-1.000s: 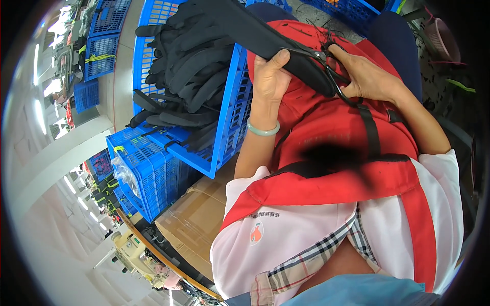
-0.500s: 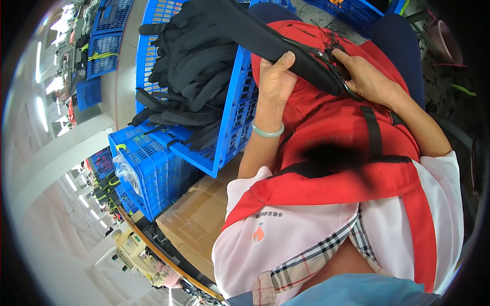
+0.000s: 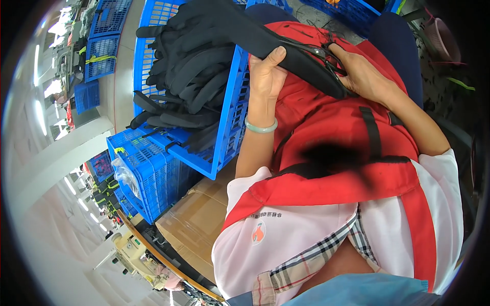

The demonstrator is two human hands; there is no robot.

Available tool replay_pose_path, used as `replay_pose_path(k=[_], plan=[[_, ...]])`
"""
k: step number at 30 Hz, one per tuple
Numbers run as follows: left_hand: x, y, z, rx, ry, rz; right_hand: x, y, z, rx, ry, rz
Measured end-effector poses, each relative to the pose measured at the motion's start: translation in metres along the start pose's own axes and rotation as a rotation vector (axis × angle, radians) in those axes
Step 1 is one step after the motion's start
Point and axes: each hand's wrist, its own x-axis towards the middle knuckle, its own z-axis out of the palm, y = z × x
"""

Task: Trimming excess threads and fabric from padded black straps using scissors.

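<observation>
A long padded black fabric strip (image 3: 301, 64) lies slantwise above my lap, its narrow end pointing to the right. My left hand (image 3: 268, 74) grips its near edge, thumb on top and fingers underneath. In my right hand (image 3: 360, 74) is a pair of dark scissors (image 3: 317, 51), the fingers at the handles. The blades point up and left along the strip's far edge; whether they touch it I cannot tell. Upper left, the strip reaches over a heap of similar black pieces (image 3: 191, 76) in a blue plastic crate (image 3: 229, 107). A red apron (image 3: 321, 122) covers my lap, with dark thread scraps beyond the scissors.
Below the heaped crate stands another blue crate (image 3: 153, 173), beside a cardboard box (image 3: 196, 222). More blue crates (image 3: 104, 51) are at the far left. A pink basket (image 3: 443, 41) stands at the upper right. A sewing machine (image 3: 132, 255) shows at the lower left.
My left hand has shifted slightly left along with the strip. The scissors' pivot and blades show more plainly beside the strip's far edge, and the handles look farther apart.
</observation>
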Motion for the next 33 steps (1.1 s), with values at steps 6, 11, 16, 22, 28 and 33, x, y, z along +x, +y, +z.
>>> replay_pose_path(k=[6, 11, 16, 22, 28, 33], plan=[[-0.002, 0.0, -0.006, 0.024, 0.0, 0.043, 0.005, -0.018, -0.013, -0.05, -0.103, 0.127], [-0.005, -0.005, -0.003, -0.023, 0.047, 0.034, 0.007, -0.014, -0.008, -0.004, -0.113, 0.16], [-0.007, -0.005, -0.003, -0.014, 0.009, 0.0, 0.003, -0.001, -0.006, -0.082, 0.002, 0.031], [-0.006, -0.001, 0.002, -0.054, 0.054, 0.007, 0.003, -0.011, -0.016, -0.039, -0.082, 0.115], [0.0, 0.001, 0.0, -0.015, 0.025, 0.016, 0.001, -0.016, -0.013, -0.005, -0.103, 0.168], [-0.003, -0.005, 0.001, 0.032, 0.022, 0.038, 0.006, -0.019, -0.01, -0.005, -0.013, 0.057]])
